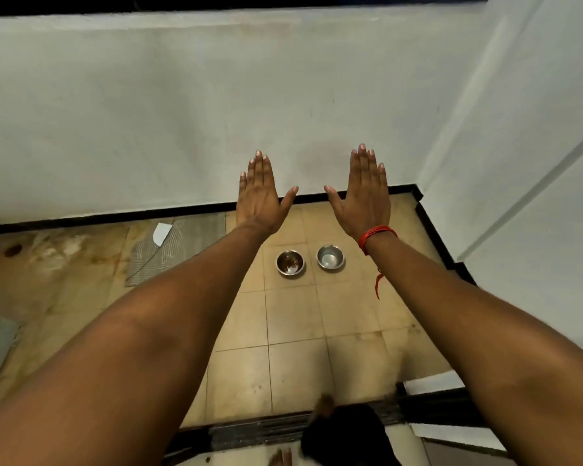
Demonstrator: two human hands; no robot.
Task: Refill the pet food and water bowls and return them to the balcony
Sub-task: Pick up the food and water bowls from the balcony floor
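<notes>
Right, over at the left of the frame there's stained tiled floor (64, 264), with a grey ridged patch (182, 243) and a white scrap (161, 233) lying near the pale wall (216, 112). Moving in toward the middle, the left hand (259, 196) is held out flat, back to the camera, fingers together and thumb angled off, holding nothing at all. Below it and a touch to the right, down on the floor, sits the food bowl (290, 263), a small steel one with a few brownish scraps in the bottom, looking close to empty. Just beside it, apart and not touching, is the water bowl (330, 257), steel too, and whether there's any water in it I can't tell from here. Above that, the right hand (364, 198) mirrors the left, flat and empty, a red thread (374, 235) tied at the wrist with its loose end dangling. Along the bottom edge there's a dark door track (266, 428). Judging by all this, nothing has been picked up yet, so the job looks to be at its very start. The next move calls for bending down, both arms dropping between the wrists' line to the floor, one hand per bowl, gripping each rim and lifting level so the leftover scraps don't tip out.
</notes>
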